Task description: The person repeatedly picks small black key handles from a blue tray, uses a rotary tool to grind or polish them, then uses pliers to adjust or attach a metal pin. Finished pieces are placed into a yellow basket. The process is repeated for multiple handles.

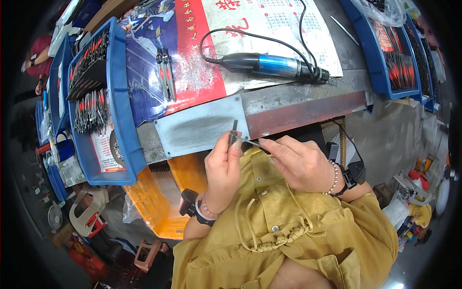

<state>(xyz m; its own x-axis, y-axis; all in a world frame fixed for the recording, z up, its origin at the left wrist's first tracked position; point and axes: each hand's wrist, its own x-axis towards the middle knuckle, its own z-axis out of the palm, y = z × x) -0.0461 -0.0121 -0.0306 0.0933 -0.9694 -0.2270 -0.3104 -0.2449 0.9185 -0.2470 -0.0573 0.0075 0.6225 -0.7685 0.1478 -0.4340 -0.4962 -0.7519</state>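
My left hand (pixel 224 164) is closed, pinching a small dark bar-shaped part (pixel 235 126) upright between thumb and fingers. My right hand (pixel 303 164) grips a thin metal rod (pixel 248 141). Its far tip meets the dark part at my left fingertips; the end inside my right hand is hidden. Both hands are in front of the bench edge, close to a pale metal plate (pixel 178 142) with a dark smudge. Farther back lie two slender black-and-red tools (pixel 166 72) side by side. A corded blue-and-black handheld power tool (pixel 276 66) rests to their right.
A blue bin (pixel 126 96) on the left holds many black-and-red pieces. Another blue bin (pixel 381 72) at the right holds similar ones. Printed paper sheets (pixel 211 82) cover part of the bench. A thin pale stick (pixel 344 30) lies at the back. Below hangs orange plastic (pixel 159 212).
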